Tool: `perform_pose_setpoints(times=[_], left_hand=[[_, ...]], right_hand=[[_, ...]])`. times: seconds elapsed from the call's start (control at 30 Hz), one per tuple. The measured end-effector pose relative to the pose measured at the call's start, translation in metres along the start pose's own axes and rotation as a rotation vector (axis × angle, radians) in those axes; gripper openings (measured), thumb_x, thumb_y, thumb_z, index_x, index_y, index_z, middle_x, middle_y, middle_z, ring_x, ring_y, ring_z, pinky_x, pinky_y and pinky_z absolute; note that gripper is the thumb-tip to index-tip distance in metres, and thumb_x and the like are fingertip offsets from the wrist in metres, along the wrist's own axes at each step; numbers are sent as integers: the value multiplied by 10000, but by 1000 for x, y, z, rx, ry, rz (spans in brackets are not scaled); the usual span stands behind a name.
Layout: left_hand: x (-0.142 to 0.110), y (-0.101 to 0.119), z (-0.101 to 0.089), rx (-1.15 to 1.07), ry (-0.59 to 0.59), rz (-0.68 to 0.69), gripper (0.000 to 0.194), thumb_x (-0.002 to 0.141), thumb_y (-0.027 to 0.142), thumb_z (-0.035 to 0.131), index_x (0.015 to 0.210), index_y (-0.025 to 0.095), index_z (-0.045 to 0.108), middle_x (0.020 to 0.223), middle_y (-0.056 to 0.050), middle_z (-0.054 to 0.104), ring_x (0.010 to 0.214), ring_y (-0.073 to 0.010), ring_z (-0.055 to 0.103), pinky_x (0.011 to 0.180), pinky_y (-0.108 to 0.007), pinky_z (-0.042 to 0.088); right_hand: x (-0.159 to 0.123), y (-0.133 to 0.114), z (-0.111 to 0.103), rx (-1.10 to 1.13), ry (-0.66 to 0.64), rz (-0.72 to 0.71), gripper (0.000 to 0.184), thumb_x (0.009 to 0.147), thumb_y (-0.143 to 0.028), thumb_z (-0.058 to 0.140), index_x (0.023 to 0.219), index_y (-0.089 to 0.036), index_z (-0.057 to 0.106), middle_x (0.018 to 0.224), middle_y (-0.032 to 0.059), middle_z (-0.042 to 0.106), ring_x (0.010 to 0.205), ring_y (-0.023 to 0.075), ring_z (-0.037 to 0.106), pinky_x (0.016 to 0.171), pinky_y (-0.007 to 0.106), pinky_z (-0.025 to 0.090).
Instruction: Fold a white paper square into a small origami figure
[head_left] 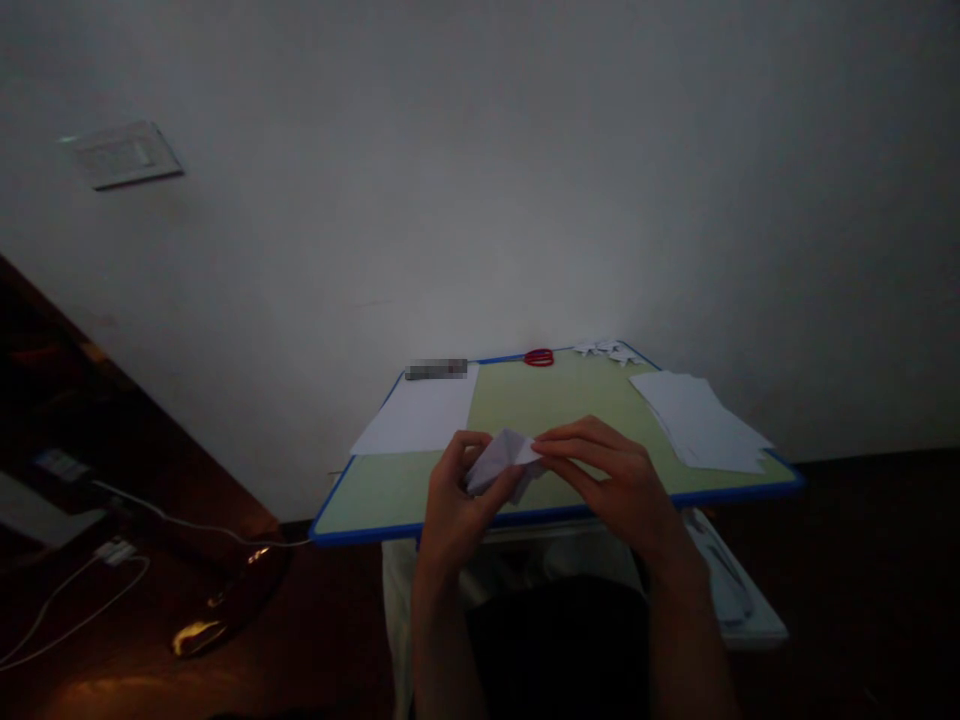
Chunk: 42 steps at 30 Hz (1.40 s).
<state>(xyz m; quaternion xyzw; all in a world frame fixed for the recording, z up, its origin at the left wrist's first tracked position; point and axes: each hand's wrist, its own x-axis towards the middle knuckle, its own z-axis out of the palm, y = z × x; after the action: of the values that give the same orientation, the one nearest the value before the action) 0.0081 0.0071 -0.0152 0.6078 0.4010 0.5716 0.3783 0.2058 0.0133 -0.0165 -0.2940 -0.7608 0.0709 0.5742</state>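
A folded piece of white paper (498, 460) is held up between both hands, above the near part of a pale green table (555, 400) with a blue rim. My left hand (465, 490) grips its left side, with the thumb pressed along the near face. My right hand (600, 465) pinches the paper's right-hand tip between thumb and fingers. Creases and angled flaps show on the paper. Part of its lower left is hidden behind the left fingers.
White sheets lie at the table's left (420, 415), and a stack of paper (697, 420) at its right. Along the back edge are a blurred-out dark object (436, 369), red-handled scissors (538, 357) and several small folded paper pieces (607, 350). White cables (195, 525) run at lower left.
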Motion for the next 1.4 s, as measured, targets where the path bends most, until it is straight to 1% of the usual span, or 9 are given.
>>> perform_pose_setpoints(times=[0.07, 0.17, 0.33, 0.47, 0.53, 0.77, 0.97, 1.17, 1.4], left_hand=[[0, 0, 1, 27, -21, -8, 360, 788, 380, 832, 1001, 195, 608, 838, -23, 751, 697, -170, 689, 605, -234, 522], [1, -2, 1, 71, -16, 20, 352, 794, 400, 827, 1005, 186, 643, 797, -21, 754, 670, -173, 688, 591, -235, 511], [3, -6, -2, 122, -28, 57, 325, 809, 391, 819, 1020, 190, 674, 799, -22, 762, 687, -180, 695, 614, -246, 513], [3, -3, -1, 137, -38, 87, 296, 813, 371, 820, 1004, 191, 682, 800, -12, 756, 677, -162, 677, 609, -230, 500], [3, -1, 2, 138, -46, 95, 282, 809, 361, 825, 986, 189, 688, 796, -10, 753, 679, -161, 677, 600, -223, 493], [2, 5, 6, 147, -6, 124, 254, 817, 349, 819, 978, 193, 699, 806, -5, 747, 690, -154, 681, 591, -212, 489], [3, 6, 7, 149, 15, 129, 265, 792, 322, 837, 972, 189, 695, 820, 1, 743, 720, -152, 686, 603, -206, 500], [3, 5, 10, 151, 16, 123, 238, 839, 352, 795, 972, 191, 682, 770, 11, 736, 639, -128, 661, 569, -194, 482], [3, 6, 11, 159, 18, 116, 234, 837, 352, 788, 964, 188, 680, 783, -3, 753, 619, -125, 647, 543, -189, 469]], right_hand=[[0, 1, 1, 0, -9, 5, 193, 954, -220, 698, 1097, -314, 786, 1021, 47, 762, 973, 233, 699, 868, 408, 583], [0, 2, 1, 2, -25, 23, 138, 961, -238, 690, 1049, -293, 781, 1005, 55, 738, 962, 230, 692, 857, 393, 580], [1, 4, 3, 19, -60, 83, 64, 972, -249, 678, 991, -258, 738, 1010, 48, 691, 983, 212, 669, 887, 366, 550], [2, 0, 4, 56, -83, 164, 37, 983, -252, 653, 990, -239, 686, 1003, 43, 697, 949, 204, 664, 814, 345, 539], [3, -3, 4, 69, -69, 195, 26, 978, -241, 649, 979, -232, 674, 982, 40, 705, 923, 201, 663, 783, 339, 531], [7, -9, 6, 137, 12, 240, 26, 941, -208, 679, 938, -222, 701, 921, 19, 720, 865, 186, 664, 757, 325, 519], [8, -9, 9, 167, 38, 304, 20, 913, -225, 713, 932, -228, 716, 910, 3, 735, 842, 178, 673, 771, 318, 525], [8, -8, 10, 192, 62, 364, 34, 894, -260, 726, 901, -228, 715, 882, 1, 736, 815, 177, 675, 767, 311, 526], [9, -6, 12, 199, 78, 371, 33, 904, -253, 712, 897, -222, 722, 870, 5, 743, 802, 180, 678, 768, 317, 521]])
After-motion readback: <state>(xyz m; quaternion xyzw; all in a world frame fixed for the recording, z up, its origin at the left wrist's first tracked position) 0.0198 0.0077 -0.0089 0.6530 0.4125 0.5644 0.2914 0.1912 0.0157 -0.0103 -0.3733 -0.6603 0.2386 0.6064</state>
